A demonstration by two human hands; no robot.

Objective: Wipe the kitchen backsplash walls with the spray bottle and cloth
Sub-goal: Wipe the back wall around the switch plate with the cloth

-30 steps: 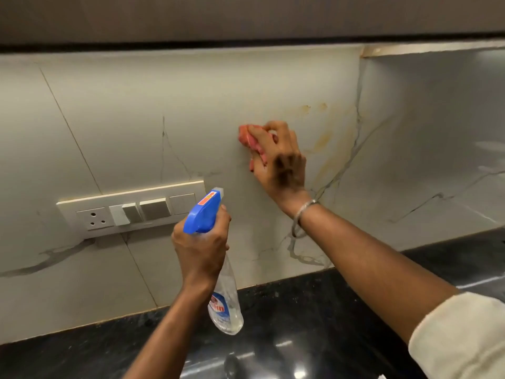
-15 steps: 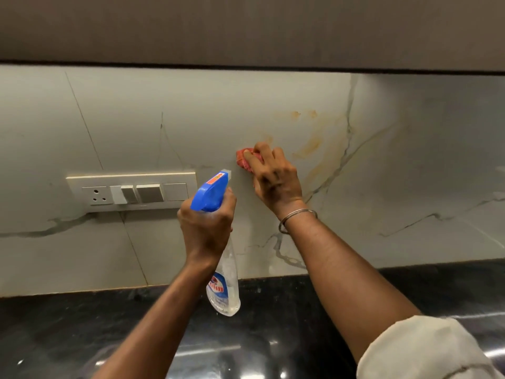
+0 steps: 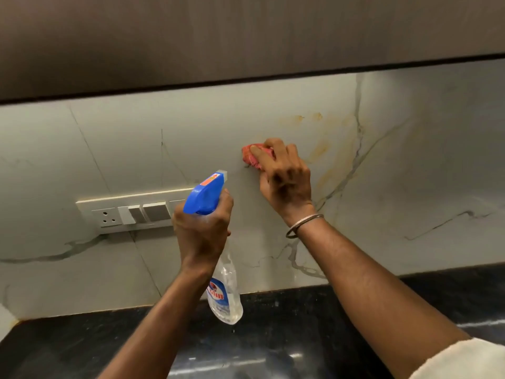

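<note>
The backsplash is pale marble with grey veins and yellowish stains right of centre. My right hand presses a crumpled red cloth flat against the wall, just left of the stains, fingers curled over it. My left hand grips the neck of a clear spray bottle with a blue trigger head. The nozzle points at the wall, below and left of the cloth. The bottle hangs above the counter, apart from the wall.
A white switch and socket panel is mounted on the wall left of the bottle. A black polished counter runs below. A dark overhead cabinet hangs close above the wall.
The cloth and my right hand slid down the wall, then back up and slightly left. My left hand kept the bottle in about the same place. The view tilted upward.
</note>
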